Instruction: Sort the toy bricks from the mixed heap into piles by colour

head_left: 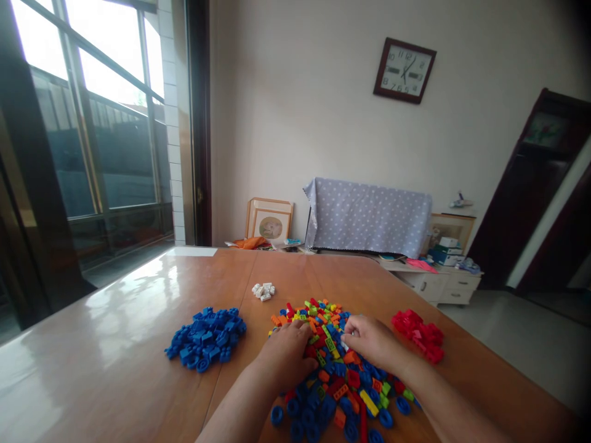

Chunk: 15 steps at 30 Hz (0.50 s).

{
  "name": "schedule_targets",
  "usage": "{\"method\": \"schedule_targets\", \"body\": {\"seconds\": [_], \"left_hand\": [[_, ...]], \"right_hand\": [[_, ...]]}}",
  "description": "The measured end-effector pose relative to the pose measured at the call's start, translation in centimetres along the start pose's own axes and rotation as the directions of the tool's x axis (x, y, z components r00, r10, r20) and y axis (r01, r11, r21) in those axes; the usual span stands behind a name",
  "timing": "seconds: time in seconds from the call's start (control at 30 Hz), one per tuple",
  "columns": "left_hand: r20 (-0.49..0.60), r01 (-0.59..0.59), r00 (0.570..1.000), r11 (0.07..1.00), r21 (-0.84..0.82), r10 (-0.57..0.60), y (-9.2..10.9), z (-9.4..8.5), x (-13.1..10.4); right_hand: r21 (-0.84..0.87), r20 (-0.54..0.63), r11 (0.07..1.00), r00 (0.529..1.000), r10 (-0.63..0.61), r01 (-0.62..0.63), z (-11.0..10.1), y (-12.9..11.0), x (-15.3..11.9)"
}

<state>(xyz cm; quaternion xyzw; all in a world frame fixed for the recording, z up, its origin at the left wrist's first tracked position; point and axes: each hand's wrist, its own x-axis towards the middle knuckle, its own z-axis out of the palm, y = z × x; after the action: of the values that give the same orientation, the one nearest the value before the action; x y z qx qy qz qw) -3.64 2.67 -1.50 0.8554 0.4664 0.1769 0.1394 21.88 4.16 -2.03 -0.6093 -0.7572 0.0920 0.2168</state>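
A mixed pile of toy building bricks (339, 387) in blue, red, orange, green and yellow spreads across the table in front of me. My left hand (289, 354) rests on the pile's left side, fingers stretched over the bricks and thumb apart, with nothing visibly held. On the upper right of the pile, my right hand (369, 338) has its fingers curled in a pinch. A small white piece (344, 346) shows just below those fingertips; whether it is held I cannot tell. Blue wheel-like pieces (385, 419) lie along the near edge of the pile.
On the wooden table (115, 344), a heap of blue bricks (207, 337) sits left, a few white bricks (263, 291) farther back, and red bricks (419, 334) right. Beyond stand a cloth-covered object (369, 215) and a white cabinet (447, 286).
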Motion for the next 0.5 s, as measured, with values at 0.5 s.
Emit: {"method": "schedule_targets", "body": {"seconds": [0.5], "left_hand": [[0.009,0.048,0.999,0.997,-0.064,-0.047,0.0,0.0,-0.1]], "right_hand": [[0.474,-0.099,0.839,0.93,0.354,-0.268,0.4,6.2,7.8]]}}
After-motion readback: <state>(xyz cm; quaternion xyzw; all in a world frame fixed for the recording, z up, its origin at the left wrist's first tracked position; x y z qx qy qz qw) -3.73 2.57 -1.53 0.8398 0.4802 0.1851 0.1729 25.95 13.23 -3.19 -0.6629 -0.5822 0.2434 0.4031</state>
